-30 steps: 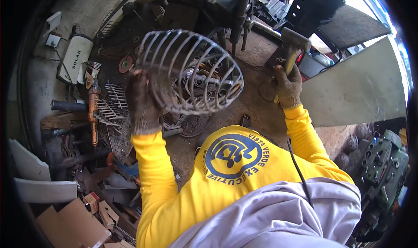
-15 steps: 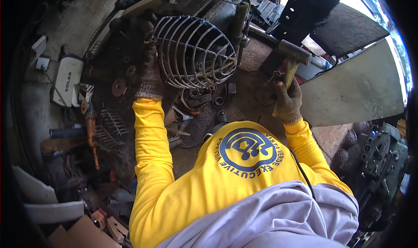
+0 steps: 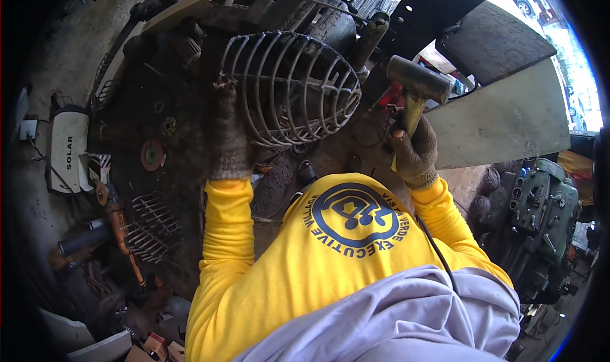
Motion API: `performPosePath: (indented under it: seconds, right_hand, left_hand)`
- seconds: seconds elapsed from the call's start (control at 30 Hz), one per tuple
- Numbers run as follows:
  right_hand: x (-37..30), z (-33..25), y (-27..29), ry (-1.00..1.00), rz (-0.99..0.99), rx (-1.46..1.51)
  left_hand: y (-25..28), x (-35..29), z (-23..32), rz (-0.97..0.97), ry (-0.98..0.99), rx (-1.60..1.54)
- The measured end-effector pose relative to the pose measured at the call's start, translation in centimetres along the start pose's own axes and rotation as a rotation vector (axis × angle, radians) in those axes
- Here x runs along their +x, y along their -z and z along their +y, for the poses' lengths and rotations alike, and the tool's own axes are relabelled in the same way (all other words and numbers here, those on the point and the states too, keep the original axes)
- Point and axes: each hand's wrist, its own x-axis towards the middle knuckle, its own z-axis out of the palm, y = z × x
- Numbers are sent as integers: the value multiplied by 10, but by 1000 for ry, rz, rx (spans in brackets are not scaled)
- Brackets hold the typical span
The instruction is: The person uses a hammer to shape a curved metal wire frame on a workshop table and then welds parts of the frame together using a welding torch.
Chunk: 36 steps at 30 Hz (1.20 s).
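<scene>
A cage of bent metal rods (image 3: 295, 86), rounded and tapering toward the right, is held up in front of me. My left hand (image 3: 230, 130), in a brown knit glove, grips its left rim; the fingers are partly lost against the dark background. My right hand (image 3: 416, 149), gloved alike with a bare thumb tip showing, is closed round the yellowish handle of a hammer (image 3: 419, 79). The hammer's heavy cylindrical head points up, to the right of the cage and apart from it.
On the dark work surface at left lie a reddish grinding disc (image 3: 152, 154) and a rod grille (image 3: 152, 225). An orange angle grinder (image 3: 117, 219) is beside them, near a white box-shaped lamp (image 3: 68, 149). A pale metal sheet (image 3: 508, 120) and a green machine (image 3: 546, 203) stand at right.
The cage has shifted slightly right and down, turning a little. The hammer's head now sits a bit farther left, still in my right hand. My view has turned somewhat.
</scene>
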Motion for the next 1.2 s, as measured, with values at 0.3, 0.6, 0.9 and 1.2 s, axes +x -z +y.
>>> performPosePath:
  seconds: [0.3,0.6,0.9,1.2]
  right_hand:
    - [20,6,-1,-82,-117,89]
    - [64,-53,-1,-19,-230,-125]
    - [76,-101,-11,125,-377,-479]
    - [72,-115,-16,118,-91,-48]
  left_hand:
    - [-25,-13,2,165,108,-202]
    - [-31,-15,2,228,183,-272]
    - [-24,-2,13,252,30,-116]
    - [-25,-3,16,238,116,-204]
